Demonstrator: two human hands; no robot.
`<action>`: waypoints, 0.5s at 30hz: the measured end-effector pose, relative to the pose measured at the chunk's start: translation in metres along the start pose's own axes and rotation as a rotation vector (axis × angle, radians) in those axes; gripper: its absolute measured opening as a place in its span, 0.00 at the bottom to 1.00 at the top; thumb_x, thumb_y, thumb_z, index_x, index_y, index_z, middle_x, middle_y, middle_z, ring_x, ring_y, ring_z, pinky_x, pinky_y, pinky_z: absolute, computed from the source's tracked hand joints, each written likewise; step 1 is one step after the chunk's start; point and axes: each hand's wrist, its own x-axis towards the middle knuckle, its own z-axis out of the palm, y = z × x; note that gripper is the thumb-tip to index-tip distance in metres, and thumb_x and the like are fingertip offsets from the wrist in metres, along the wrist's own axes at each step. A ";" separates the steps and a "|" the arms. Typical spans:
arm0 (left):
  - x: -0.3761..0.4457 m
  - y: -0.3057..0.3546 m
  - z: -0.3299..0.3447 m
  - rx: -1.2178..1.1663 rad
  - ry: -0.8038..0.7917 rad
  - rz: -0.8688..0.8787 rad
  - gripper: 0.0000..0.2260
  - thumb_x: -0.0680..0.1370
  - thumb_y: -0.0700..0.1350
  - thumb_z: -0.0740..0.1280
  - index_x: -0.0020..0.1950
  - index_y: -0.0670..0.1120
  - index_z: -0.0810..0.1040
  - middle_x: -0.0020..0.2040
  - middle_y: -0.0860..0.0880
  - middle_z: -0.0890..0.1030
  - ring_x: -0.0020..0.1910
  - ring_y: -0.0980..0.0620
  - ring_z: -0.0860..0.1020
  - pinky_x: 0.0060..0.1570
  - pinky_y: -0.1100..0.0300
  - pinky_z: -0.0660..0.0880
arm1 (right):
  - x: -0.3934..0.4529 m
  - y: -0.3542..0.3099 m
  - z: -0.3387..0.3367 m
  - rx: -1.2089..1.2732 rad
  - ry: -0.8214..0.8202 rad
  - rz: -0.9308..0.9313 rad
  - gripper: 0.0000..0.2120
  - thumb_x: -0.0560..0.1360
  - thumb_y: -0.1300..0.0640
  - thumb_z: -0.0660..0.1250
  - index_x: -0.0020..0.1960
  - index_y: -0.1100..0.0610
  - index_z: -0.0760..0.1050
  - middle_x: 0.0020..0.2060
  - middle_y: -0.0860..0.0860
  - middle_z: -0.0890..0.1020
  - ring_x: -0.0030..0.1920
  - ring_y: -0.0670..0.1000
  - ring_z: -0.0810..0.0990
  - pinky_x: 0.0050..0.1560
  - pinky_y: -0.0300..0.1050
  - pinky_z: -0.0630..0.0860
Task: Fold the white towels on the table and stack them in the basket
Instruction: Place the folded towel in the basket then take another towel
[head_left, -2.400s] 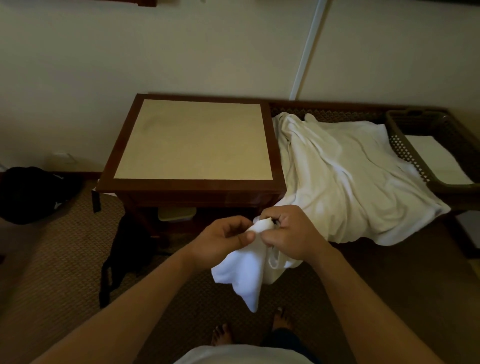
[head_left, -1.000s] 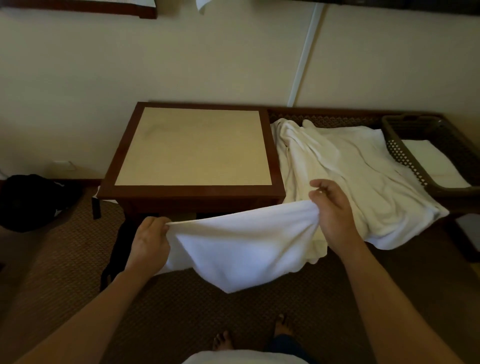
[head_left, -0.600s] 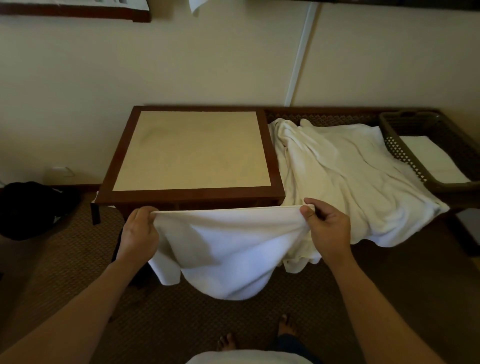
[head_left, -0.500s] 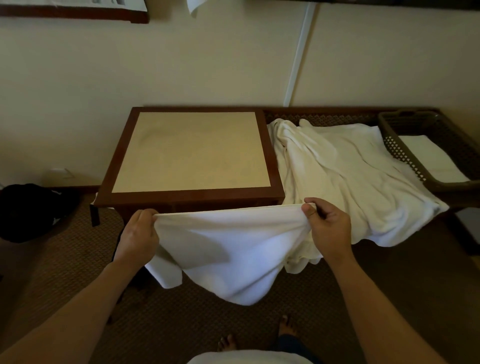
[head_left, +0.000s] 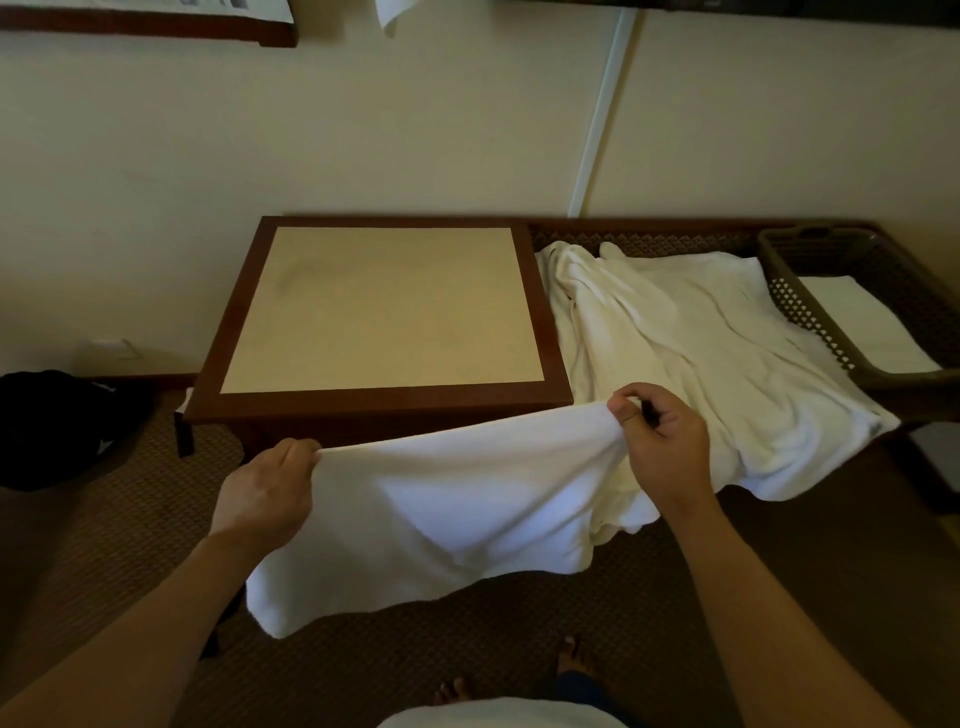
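A white towel (head_left: 457, 509) hangs spread in the air in front of the wooden table (head_left: 384, 306). My left hand (head_left: 265, 493) pinches its left top corner and my right hand (head_left: 660, 447) pinches its right top corner, with the top edge stretched between them. The right corner sits higher than the left. A heap of white towels (head_left: 691, 353) lies on the low bench to the right of the table. At the far right stands a brown plastic basket (head_left: 810, 249) with a folded white towel (head_left: 862, 327) inside.
A black bag (head_left: 57, 426) lies on the carpet at the left by the wall. A white pipe (head_left: 597, 109) runs up the wall behind the bench. My bare feet (head_left: 571, 654) stand on the brown carpet below the towel.
Both hands drew apart from a bunched grip and spread the towel wide. In the last half second the right hand rose slightly toward the table edge and the cloth billowed out.
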 end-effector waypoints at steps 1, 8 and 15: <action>0.000 -0.001 0.000 0.007 0.019 0.031 0.14 0.80 0.47 0.55 0.53 0.43 0.79 0.41 0.49 0.79 0.33 0.48 0.77 0.28 0.57 0.72 | -0.001 0.003 0.001 -0.002 0.029 0.016 0.12 0.80 0.60 0.70 0.46 0.42 0.79 0.40 0.43 0.83 0.41 0.44 0.80 0.43 0.30 0.74; -0.002 0.013 0.014 -0.263 0.140 -0.173 0.09 0.81 0.37 0.61 0.56 0.40 0.79 0.47 0.46 0.80 0.40 0.48 0.78 0.33 0.52 0.76 | -0.016 0.023 0.029 0.015 0.206 0.156 0.02 0.82 0.58 0.67 0.51 0.53 0.78 0.44 0.42 0.81 0.46 0.36 0.78 0.49 0.27 0.71; 0.030 -0.017 0.015 0.039 0.121 0.062 0.23 0.85 0.57 0.55 0.46 0.46 0.84 0.34 0.52 0.80 0.29 0.52 0.77 0.26 0.56 0.75 | 0.000 0.047 0.045 -0.053 0.257 0.253 0.05 0.83 0.55 0.64 0.54 0.55 0.77 0.44 0.44 0.80 0.45 0.35 0.77 0.46 0.29 0.70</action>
